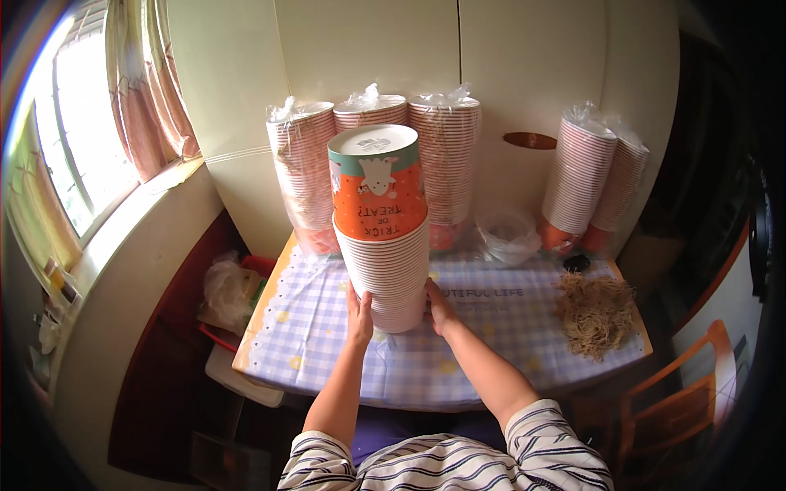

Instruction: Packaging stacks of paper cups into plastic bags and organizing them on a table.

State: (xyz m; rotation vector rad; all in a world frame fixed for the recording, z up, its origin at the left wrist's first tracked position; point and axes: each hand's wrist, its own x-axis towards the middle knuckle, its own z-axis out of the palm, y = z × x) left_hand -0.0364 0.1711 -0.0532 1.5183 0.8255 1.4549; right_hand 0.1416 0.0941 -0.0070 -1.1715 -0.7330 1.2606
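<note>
A tall stack of paper cups (382, 274), nested upside down, stands upright between my hands near the middle of the table. Its topmost cup is orange and green with a white cartoon figure and a white base facing up; below it only pale rims show. My left hand (359, 315) is pressed to the stack's lower left side, thumb toward me. On the lower right side my right hand (440, 308) grips it too, its fingers partly hidden behind the cups. Whether the stack's bottom touches the tablecloth (327, 327) I cannot tell.
Behind stand several bagged cup stacks (301, 164), with two more bagged stacks (580, 176) at the far right. A crumpled clear bag (508, 237) lies between them. Shredded brown paper (596, 315) sits on the right; a wooden chair (679, 401) and a red bin (225, 334) flank the table.
</note>
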